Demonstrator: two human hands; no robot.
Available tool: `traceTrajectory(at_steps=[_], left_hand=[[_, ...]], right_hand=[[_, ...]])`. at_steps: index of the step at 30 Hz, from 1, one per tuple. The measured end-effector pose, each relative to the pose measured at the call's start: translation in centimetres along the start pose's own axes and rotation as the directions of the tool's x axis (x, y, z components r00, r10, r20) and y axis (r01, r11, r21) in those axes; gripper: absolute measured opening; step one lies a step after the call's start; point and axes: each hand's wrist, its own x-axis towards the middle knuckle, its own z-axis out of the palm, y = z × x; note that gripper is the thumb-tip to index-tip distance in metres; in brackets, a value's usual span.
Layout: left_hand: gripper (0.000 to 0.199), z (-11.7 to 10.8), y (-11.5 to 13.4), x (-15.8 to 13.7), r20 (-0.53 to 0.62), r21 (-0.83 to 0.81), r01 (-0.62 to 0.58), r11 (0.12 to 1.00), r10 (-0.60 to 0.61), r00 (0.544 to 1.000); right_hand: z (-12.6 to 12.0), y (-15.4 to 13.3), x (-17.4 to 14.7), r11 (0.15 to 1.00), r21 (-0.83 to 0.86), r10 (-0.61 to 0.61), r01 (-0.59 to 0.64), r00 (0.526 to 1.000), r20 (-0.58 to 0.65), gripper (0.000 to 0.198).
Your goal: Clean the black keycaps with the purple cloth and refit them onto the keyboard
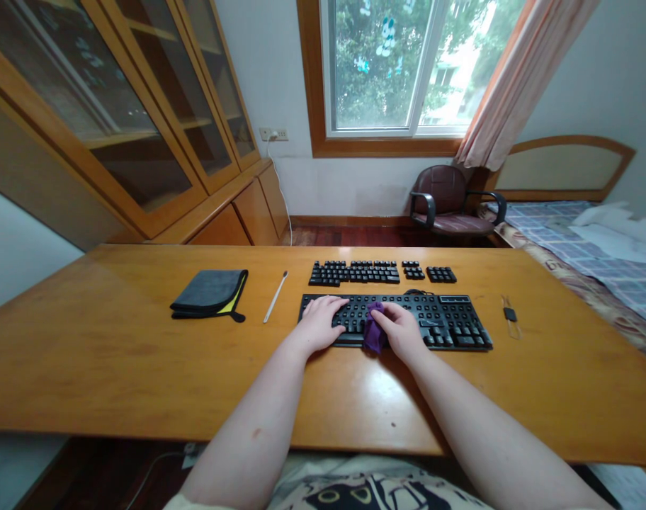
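A black keyboard (pixel 461 319) lies in front of me on the wooden desk, many of its keycaps off and the switches bare. My left hand (pixel 321 322) rests on its left end, fingers spread, holding nothing. My right hand (pixel 401 329) pinches a bunched purple cloth (pixel 375 334) against the middle of the keyboard. Part of the cloth hangs over the keyboard's front edge. Just behind the keyboard, loose black keycaps (pixel 373 273) are laid out in their keyboard order.
Left on the desk (pixel 115 368) are a folded grey cloth (pixel 209 292) with yellow lining and a thin brush (pixel 275 297). A small wire keycap puller (pixel 510 314) lies right of the keyboard. Beyond the desk stand an office chair (pixel 445 198) and a bed (pixel 599 241).
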Motion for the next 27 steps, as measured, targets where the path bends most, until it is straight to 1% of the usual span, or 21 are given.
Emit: traceTrajectory(at_steps=[3,5,7,9,11,14,18,22,27], left_hand=[[0.051,-0.1,0.0,0.0,-0.064,-0.031,-0.003,1.0,0.001,0.998],[0.039,-0.4,-0.1,0.3,-0.125,-0.075,0.041,0.996,-0.051,0.991],[0.029,-1.1,-0.3,0.8,-0.182,-0.095,0.113,0.989,-0.129,0.975],[0.026,-2.0,-0.4,1.6,-0.221,-0.036,0.183,0.982,-0.187,0.957],[0.024,-3.0,-0.4,2.7,-0.24,0.079,0.224,0.971,-0.2,0.95],[0.025,-3.6,-0.4,4.8,-0.257,0.251,0.198,0.947,-0.132,0.957],[0.023,-2.7,-1.1,7.6,-0.16,0.379,0.155,0.912,-0.1,0.982],[0.02,-1.5,-2.0,9.3,-0.124,0.385,0.154,0.91,-0.114,0.986],[0.02,-0.9,-2.5,9.6,-0.096,0.363,0.162,0.918,-0.136,0.986]], right_hand=[[0.0,0.0,0.1,1.0,0.013,0.006,-0.006,1.0,-0.005,0.024],[0.0,0.0,0.1,1.0,0.019,0.007,-0.007,1.0,-0.01,0.024],[0.0,0.0,0.1,1.0,0.021,0.007,-0.007,1.0,-0.008,0.025],[0.1,0.0,0.1,1.0,0.016,0.01,-0.01,1.0,-0.005,0.026],[0.1,-0.2,0.0,1.0,0.009,0.016,-0.016,1.0,-0.004,0.026],[0.2,-0.4,-0.1,1.0,0.008,0.018,-0.018,1.0,-0.008,0.026],[0.2,-0.5,-0.1,1.0,0.01,0.024,-0.024,1.0,-0.017,0.024],[0.2,-0.4,0.0,1.0,0.022,0.021,-0.02,1.0,-0.013,0.025],[0.2,-0.5,0.0,1.0,0.011,0.005,-0.005,1.0,-0.002,0.025]])
